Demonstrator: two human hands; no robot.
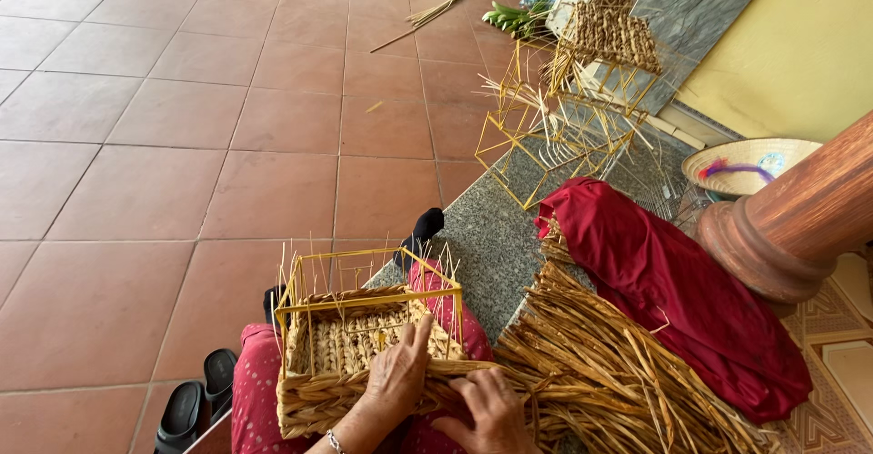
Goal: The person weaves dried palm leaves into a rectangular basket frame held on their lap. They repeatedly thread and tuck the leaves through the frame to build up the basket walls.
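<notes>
1. The half-woven basket [364,354] rests on the person's lap.
2. The left hand [397,374] lies on the basket's near wall; the right hand [491,413] is just right of it, on the strands.
3. The bundle of dried fibre [609,372] lies right of the basket.
4. The cloth [673,281] lies behind and right of the bundle.
5. The wire frames [555,131] stand farther back, seemingly stacked.
6. The sandals [195,399] sit left of the lap.

One head-worn camera looks steeply down, close over the lap, facing the tiled floor [182,145].
</notes>
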